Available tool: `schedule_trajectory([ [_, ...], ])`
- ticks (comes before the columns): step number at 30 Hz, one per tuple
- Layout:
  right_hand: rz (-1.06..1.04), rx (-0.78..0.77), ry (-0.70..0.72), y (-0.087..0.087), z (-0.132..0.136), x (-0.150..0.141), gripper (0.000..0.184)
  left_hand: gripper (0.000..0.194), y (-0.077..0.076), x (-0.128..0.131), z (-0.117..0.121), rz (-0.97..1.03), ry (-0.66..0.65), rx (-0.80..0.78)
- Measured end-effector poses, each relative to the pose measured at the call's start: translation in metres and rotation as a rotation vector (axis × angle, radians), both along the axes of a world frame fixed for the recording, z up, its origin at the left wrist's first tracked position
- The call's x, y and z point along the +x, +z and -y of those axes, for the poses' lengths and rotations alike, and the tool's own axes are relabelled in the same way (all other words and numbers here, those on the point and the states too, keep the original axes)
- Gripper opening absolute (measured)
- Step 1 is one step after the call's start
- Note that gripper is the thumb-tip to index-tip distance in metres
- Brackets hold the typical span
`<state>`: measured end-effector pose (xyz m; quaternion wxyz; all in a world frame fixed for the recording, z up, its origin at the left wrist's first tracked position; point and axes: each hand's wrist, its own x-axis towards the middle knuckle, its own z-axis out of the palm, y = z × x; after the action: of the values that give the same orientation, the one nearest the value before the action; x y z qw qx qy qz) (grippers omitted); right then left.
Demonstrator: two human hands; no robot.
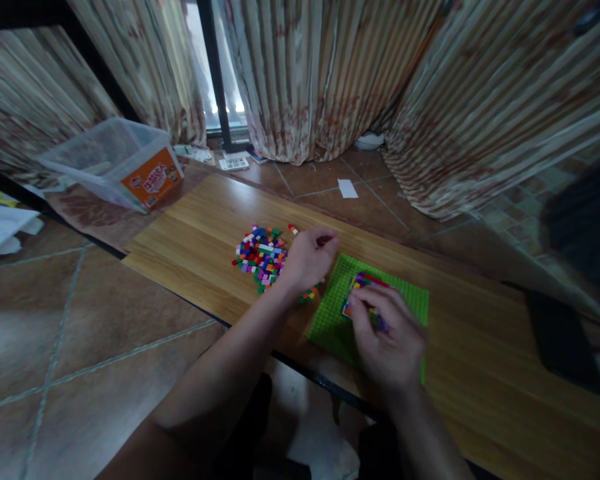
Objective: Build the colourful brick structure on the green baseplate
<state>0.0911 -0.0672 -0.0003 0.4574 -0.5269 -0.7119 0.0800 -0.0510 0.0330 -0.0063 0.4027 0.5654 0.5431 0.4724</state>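
A green studded baseplate [325, 320] lies on the wooden table, bearing a cluster of small coloured toy bricks [360, 281] laid close together. My right hand [393, 330] is over that cluster, thumb and forefinger pinched at its left side; whatever they grip is too small to name. Just beyond the plate's upper left corner hovers my left hand [310, 257], its fingers curled closed, with any content hidden. A heap of loose toy bricks [263, 257] in many colours spreads to the left of this hand, partly covered by the wrist.
On the floor beyond the left end of the table [190, 233] stands a clear plastic bin [100, 160] with an orange label. A dark flat object [563, 340] lies at the right. Long curtains [325, 80] hang behind, and a white paper [347, 189] is on the tiles.
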Motion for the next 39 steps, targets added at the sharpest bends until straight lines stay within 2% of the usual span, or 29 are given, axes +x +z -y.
schedule_trajectory([
  [2, 0.051, -0.066, 0.136, -0.007, 0.003, -0.018, 0.020, 0.024, 0.000, -0.009, -0.004, 0.022, 0.056, -0.003],
  [4, 0.109, -0.108, 0.192, -0.016, 0.004, -0.030, 0.022, 0.024, 0.001, -0.015, -0.006, 0.021, 0.080, -0.001],
  [8, 0.274, -0.158, 0.136, -0.029, 0.002, -0.040, 0.019, 0.023, 0.001, -0.020, -0.005, 0.002, 0.073, -0.008],
  [13, 0.507, -0.159, 0.094, -0.033, 0.001, -0.045, 0.016, 0.021, 0.004, -0.023, -0.002, 0.005, 0.045, -0.019],
  [20, 0.556, -0.106, 0.014, -0.039, -0.001, -0.051, 0.020, 0.021, 0.008, -0.027, 0.003, -0.008, 0.014, -0.030],
  [29, 0.544, -0.147, 0.036, -0.040, -0.003, -0.049, 0.022, 0.021, 0.011, -0.025, 0.005, -0.009, -0.021, -0.039],
  [32, 0.458, -0.177, 0.050, -0.037, -0.002, -0.049, 0.024, 0.021, 0.011, -0.024, 0.005, -0.017, -0.021, -0.040],
  [36, 0.216, -0.157, 0.087, -0.019, -0.002, -0.042, 0.031, 0.021, 0.010, -0.022, 0.005, -0.038, -0.033, -0.033],
  [39, 0.122, -0.120, 0.018, -0.002, -0.005, -0.024, 0.030, 0.021, 0.010, -0.020, 0.006, -0.064, -0.052, -0.024],
])
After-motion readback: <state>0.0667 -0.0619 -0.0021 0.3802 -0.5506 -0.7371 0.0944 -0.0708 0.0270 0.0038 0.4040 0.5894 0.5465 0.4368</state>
